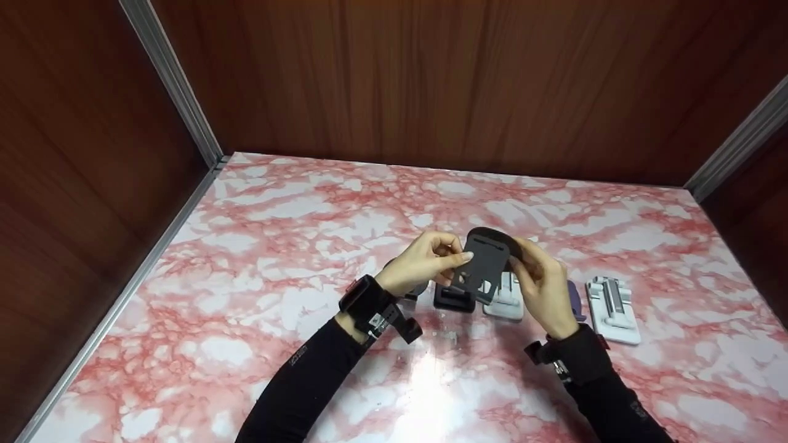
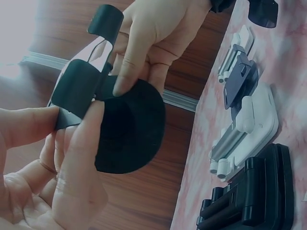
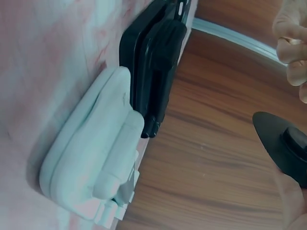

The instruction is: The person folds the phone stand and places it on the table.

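A black phone stand [image 1: 483, 264] is held up above the table between both hands. My left hand [image 1: 428, 263] pinches the edge of its flat plate between thumb and fingers. The right hand [image 1: 546, 289] grips the rounded base [image 2: 139, 129], its thumb lying on the base in the left wrist view. Curved lips and a cut-out show on the plate in that view. Only part of the rounded base appears at the right edge of the right wrist view. Beneath the hands, a folded black stand [image 1: 454, 299] and a white stand [image 1: 506, 301] lie on the table.
To the right lie a purple stand [image 1: 575, 300], partly hidden by the right hand, and another white stand [image 1: 612, 311]. A dark item [image 1: 415, 291] is mostly covered by the left hand. Wood-grain panels [image 1: 431, 86] enclose the red-and-white marbled table [image 1: 295, 246].
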{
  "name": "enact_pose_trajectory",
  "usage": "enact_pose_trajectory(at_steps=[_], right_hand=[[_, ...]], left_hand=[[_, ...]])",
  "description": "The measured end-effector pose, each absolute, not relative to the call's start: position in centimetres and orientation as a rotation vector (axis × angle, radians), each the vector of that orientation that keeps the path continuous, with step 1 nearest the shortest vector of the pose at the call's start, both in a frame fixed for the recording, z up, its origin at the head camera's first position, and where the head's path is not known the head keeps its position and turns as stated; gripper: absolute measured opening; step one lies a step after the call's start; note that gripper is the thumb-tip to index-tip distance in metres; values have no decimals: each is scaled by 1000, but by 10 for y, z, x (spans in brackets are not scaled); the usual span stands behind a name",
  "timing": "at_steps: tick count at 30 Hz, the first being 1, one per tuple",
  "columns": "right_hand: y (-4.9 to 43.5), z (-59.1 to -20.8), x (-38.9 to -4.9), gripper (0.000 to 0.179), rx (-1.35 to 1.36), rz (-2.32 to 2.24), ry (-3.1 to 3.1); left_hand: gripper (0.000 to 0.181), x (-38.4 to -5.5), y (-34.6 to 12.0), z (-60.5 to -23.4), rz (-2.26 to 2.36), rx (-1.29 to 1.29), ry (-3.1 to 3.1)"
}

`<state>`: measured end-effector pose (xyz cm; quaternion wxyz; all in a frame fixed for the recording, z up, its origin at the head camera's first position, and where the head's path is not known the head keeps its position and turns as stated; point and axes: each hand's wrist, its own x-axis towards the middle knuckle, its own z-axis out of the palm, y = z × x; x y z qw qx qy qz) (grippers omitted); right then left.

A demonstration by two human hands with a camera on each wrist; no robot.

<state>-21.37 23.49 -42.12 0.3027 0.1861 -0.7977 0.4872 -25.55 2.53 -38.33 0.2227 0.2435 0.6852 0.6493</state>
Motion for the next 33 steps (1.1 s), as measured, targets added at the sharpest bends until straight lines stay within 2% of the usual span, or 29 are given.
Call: enact_pose_trajectory(at_steps=[12,22,29,33], right_hand=[[234,-416,-212,34,613,1157,-2063],[235,-416,-213,30,594,1382,-2081],[234,-416,-213,29,494,1770,-2067],[232,-417,-212,27,388,1908,-2063]], left_hand=[[18,-258,26,-390,1776,598,1837],[16,-254,24,-382,1800,639,1983],[44,-253,23,-380,1680,761,2320],[45,-253,26,-383,1750,748,2172]])
